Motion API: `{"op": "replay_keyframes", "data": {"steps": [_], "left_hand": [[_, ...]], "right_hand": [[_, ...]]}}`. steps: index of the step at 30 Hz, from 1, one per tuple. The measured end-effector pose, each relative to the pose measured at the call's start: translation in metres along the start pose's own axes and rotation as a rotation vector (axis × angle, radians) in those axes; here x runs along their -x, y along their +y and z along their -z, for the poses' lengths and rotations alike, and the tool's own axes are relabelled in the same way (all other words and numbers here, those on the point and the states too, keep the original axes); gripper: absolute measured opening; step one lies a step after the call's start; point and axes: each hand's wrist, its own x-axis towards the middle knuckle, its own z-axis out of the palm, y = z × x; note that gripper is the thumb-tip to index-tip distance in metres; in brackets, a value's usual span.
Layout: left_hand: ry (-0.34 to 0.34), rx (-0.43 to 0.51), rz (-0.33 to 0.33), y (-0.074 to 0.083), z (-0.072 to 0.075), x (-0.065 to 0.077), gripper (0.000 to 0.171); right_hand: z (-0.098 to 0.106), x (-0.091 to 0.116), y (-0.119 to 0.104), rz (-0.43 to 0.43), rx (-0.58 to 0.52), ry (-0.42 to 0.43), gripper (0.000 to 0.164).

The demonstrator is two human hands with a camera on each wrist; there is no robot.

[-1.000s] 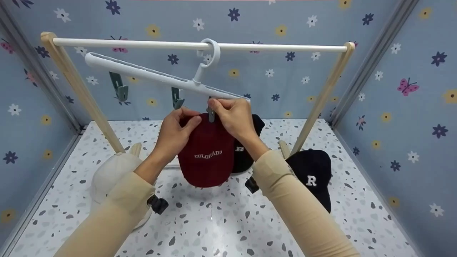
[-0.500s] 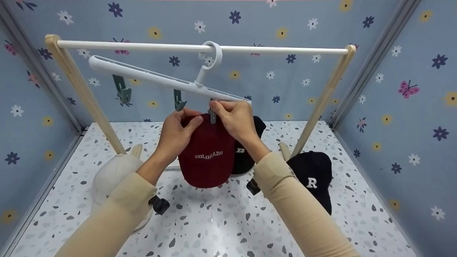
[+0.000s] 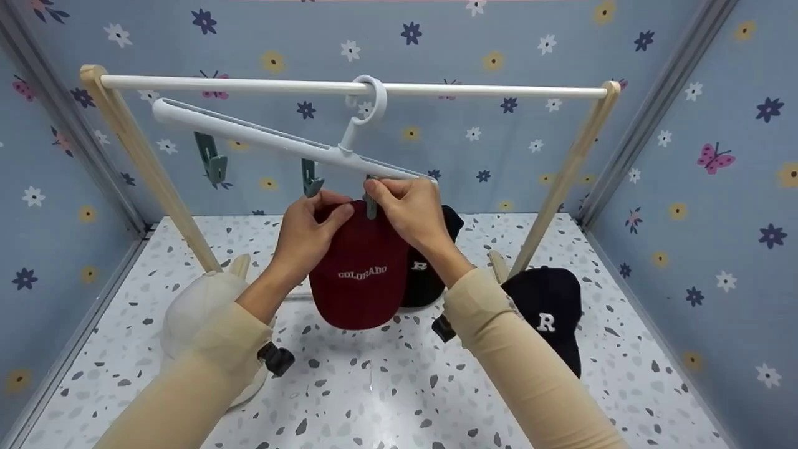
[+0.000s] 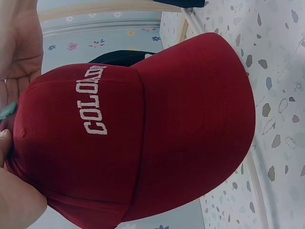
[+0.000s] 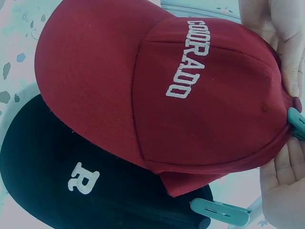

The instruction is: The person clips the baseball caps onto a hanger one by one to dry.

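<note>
A red baseball cap [image 3: 358, 299] lettered COLORADO hangs brim down below a white hanger [image 3: 262, 138]. My left hand [image 3: 305, 236] pinches the cap's top edge between thumb and fingers. Just to its right, my right hand [image 3: 413, 209] pinches the upper end of a green clip [image 3: 371, 207], whose lower end lies over the cap's edge. In the right wrist view the clip [image 5: 297, 121] sits at the crown's end, between both hands. Partly hidden behind the red cap hangs a black cap [image 5: 43, 157] with a white R, held by another green clip [image 5: 221, 212].
The hanger tilts down to the right from the white rail [image 3: 499, 91] of a wooden rack. Two free green clips [image 3: 210, 159] hang on its left part. On the speckled surface [image 3: 374, 399] lie a cream cap [image 3: 199, 308] at left and a dark R cap [image 3: 552, 299] at right.
The head view has tilted up slightly, so the scene sits a little lower. Both hands keep their hold on cap and clip, nearly still.
</note>
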Motion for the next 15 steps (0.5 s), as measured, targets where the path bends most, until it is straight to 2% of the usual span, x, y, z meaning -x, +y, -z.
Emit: {"op": "replay_keyframes", "data": {"steps": [4, 15], "left_hand": [[0.000, -0.007, 0.001, 0.0003, 0.0014, 0.0005, 0.023], [0.017, -0.030, 0.001, 0.0033, 0.0013, -0.0011, 0.023]], "right_hand": [[0.0000, 0.0000, -0.0008, 0.020, -0.004, -0.012, 0.023], [0.0074, -0.0007, -0.0062, -0.032, 0.047, -0.108, 0.021]]}}
